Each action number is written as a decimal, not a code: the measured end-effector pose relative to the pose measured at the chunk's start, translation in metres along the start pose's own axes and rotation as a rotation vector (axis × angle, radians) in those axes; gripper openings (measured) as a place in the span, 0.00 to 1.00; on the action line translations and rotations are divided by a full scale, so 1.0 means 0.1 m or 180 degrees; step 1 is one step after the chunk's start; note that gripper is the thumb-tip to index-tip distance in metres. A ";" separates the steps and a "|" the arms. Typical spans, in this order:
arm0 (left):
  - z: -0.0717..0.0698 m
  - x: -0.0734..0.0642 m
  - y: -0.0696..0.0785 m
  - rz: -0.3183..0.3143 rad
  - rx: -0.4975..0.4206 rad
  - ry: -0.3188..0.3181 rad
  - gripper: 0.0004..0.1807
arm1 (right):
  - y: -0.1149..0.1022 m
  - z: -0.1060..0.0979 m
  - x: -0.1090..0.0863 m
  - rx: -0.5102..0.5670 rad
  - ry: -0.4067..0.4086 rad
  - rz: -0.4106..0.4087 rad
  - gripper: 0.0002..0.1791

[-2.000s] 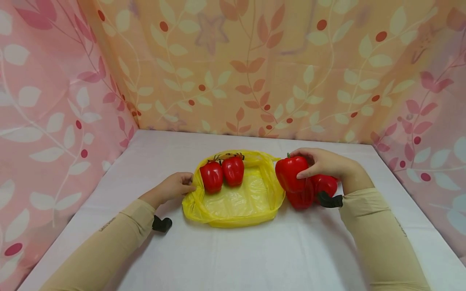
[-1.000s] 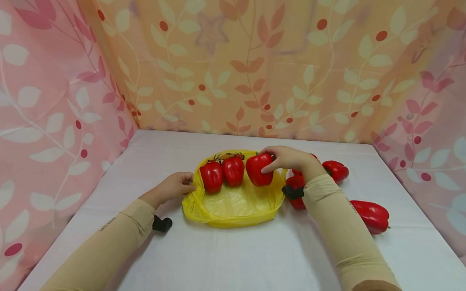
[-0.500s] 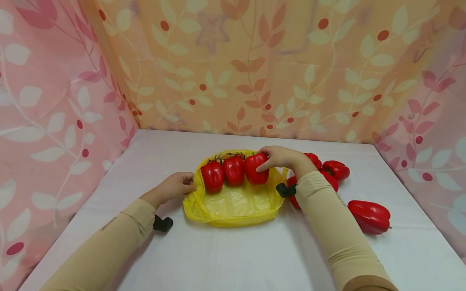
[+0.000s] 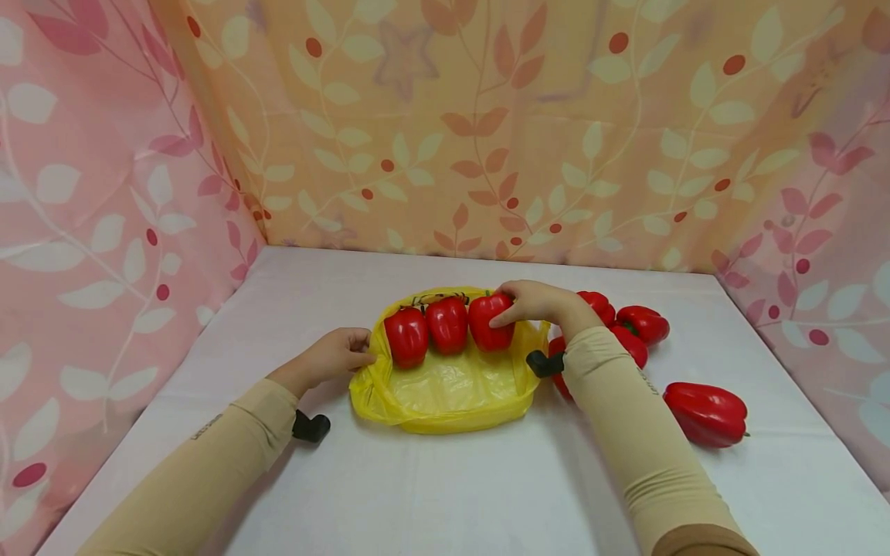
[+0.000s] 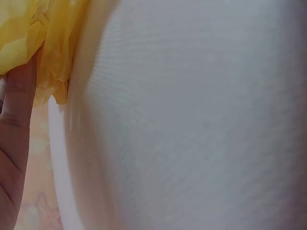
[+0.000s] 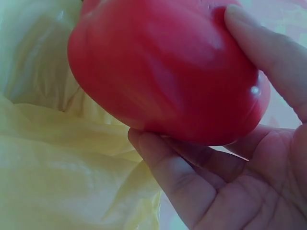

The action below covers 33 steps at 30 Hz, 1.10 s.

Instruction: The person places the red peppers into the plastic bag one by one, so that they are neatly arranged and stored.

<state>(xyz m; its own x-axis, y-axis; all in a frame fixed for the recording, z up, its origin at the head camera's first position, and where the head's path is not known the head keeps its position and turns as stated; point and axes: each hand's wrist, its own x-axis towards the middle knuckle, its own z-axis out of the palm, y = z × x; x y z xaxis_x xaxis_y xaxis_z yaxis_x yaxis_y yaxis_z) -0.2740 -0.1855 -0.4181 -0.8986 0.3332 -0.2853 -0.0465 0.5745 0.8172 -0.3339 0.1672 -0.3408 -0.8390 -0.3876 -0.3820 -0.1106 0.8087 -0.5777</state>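
Note:
A yellow plastic bag point(image 4: 452, 423) lies spread open on the white table. Two red bell peppers stand side by side in it, the left one point(image 4: 406, 337) and the middle one point(image 4: 447, 325). My right hand point(image 4: 531, 303) grips a third red bell pepper point(image 4: 490, 322) by its side, inside the bag at the right of that row. Thumb and fingers lie around this pepper point(image 6: 163, 72) in the right wrist view. On the bag's left edge, my left hand point(image 4: 334, 357) pinches the plastic, and its thumb point(image 5: 17, 96) shows against the yellow film in the left wrist view.
Several more red peppers point(image 4: 643, 324) lie in a cluster right of the bag, partly hidden behind the right forearm. A single pepper point(image 4: 705, 415) lies on its side nearer the front right. Floral cloth point(image 4: 473, 139) walls the table at the back and both sides.
My right hand has carried a pepper leftward from the cluster into the bag, beside the other two. In the last half second it has barely moved. The left hand has stayed at the bag's edge.

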 end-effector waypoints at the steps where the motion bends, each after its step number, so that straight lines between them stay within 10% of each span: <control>1: 0.00 0.00 0.00 0.0003 0.0000 -0.0002 0.06 | 0.00 0.00 0.00 0.0011 0.0011 0.0012 0.40; 33: 0.01 0.00 -0.02 0.0040 0.0020 0.0016 0.07 | -0.01 0.11 0.06 -0.0173 0.0205 0.0021 0.32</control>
<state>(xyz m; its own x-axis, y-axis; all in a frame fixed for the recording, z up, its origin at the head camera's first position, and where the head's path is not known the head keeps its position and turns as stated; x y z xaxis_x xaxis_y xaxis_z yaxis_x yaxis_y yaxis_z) -0.2732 -0.1864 -0.4205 -0.9014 0.3366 -0.2725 -0.0324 0.5750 0.8175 -0.3329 0.1590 -0.3500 -0.8721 -0.3544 -0.3375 -0.1324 0.8347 -0.5345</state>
